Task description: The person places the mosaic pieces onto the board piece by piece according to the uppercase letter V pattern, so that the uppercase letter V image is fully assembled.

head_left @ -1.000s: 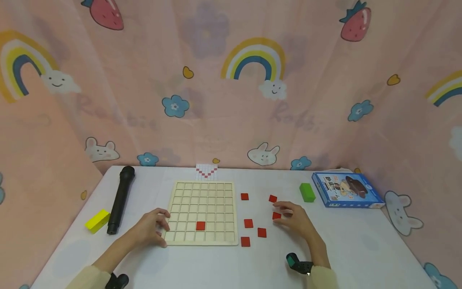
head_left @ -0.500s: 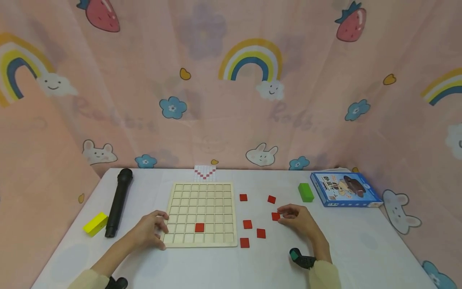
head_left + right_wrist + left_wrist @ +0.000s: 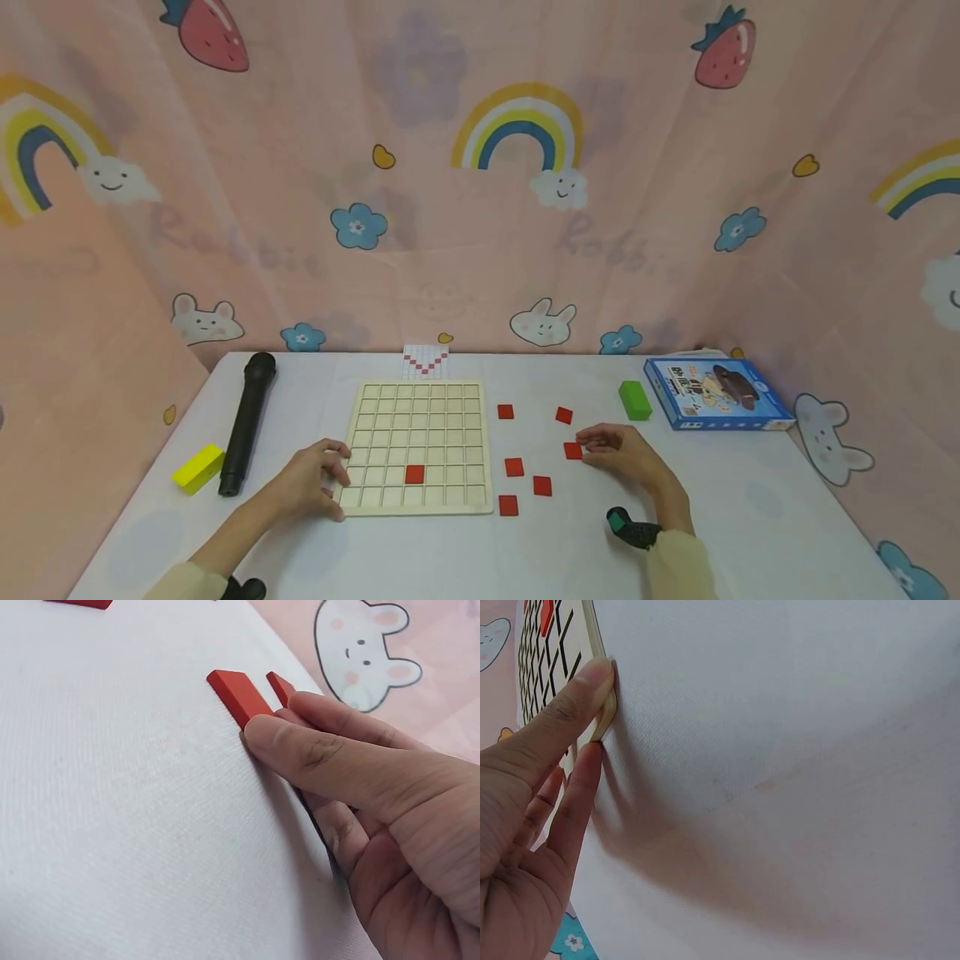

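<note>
A pale wooden grid board [image 3: 420, 433] lies flat on the table with one red square tile [image 3: 415, 474] in a cell of its lower part. My left hand [image 3: 306, 482] holds the board's left edge, the thumb at the near corner and the fingers farther up the side. In the right wrist view, my right hand [image 3: 390, 787] pinches the end of a red tile [image 3: 238, 697] between thumb and fingers; the tile is still on the tabletop. Several other loose red tiles [image 3: 542, 486] lie between the board and my right hand [image 3: 622, 454].
Behind the board stands a small card [image 3: 426, 362] with a red V pattern. To the left are a black microphone [image 3: 247, 425] and a yellow block [image 3: 198, 468]. A green block [image 3: 635, 401] and a blue box [image 3: 716, 394] are at the back right.
My right hand has shifted slightly right, off the upper tile, and its fingertips have come together at the edge of the lower one. My left hand keeps its place on the board.
</note>
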### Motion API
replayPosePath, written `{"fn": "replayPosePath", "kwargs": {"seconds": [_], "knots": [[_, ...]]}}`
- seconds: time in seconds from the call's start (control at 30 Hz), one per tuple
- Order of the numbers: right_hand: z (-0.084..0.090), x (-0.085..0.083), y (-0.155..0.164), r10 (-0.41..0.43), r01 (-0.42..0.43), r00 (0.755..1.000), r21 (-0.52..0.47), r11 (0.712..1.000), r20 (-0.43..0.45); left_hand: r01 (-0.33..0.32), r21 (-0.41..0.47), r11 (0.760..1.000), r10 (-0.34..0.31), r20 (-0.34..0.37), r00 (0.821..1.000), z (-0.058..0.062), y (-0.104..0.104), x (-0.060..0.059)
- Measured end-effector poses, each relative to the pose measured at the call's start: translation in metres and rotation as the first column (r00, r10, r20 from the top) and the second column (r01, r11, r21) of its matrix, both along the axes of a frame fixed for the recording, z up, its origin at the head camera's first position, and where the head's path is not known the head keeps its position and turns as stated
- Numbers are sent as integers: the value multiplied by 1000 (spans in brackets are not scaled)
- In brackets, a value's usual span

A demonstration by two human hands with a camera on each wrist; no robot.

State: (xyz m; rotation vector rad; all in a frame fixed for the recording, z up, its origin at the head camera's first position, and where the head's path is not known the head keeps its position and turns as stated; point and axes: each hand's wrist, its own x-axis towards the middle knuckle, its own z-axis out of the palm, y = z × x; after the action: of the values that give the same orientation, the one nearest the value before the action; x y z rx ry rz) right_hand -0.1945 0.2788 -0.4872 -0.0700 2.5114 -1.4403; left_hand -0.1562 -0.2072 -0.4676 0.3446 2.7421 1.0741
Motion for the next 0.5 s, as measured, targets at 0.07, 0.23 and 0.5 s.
{"fn": "replayPosePath", "kwargs": {"seconds": [0.07, 0.23, 0.5], "knots": [[1, -2, 0, 5, -5, 1000, 8, 1000, -1, 6, 4, 1000, -6, -3, 1000, 0, -1, 0], [1, -3, 0, 14, -14, 1000, 16, 1000, -19, 12, 18, 1000, -12, -3, 1000, 0, -2, -1], [-4, 4, 0, -8, 10, 996, 21, 1000, -89, 3, 32, 999, -3, 9, 1000, -2, -1, -1]]}}
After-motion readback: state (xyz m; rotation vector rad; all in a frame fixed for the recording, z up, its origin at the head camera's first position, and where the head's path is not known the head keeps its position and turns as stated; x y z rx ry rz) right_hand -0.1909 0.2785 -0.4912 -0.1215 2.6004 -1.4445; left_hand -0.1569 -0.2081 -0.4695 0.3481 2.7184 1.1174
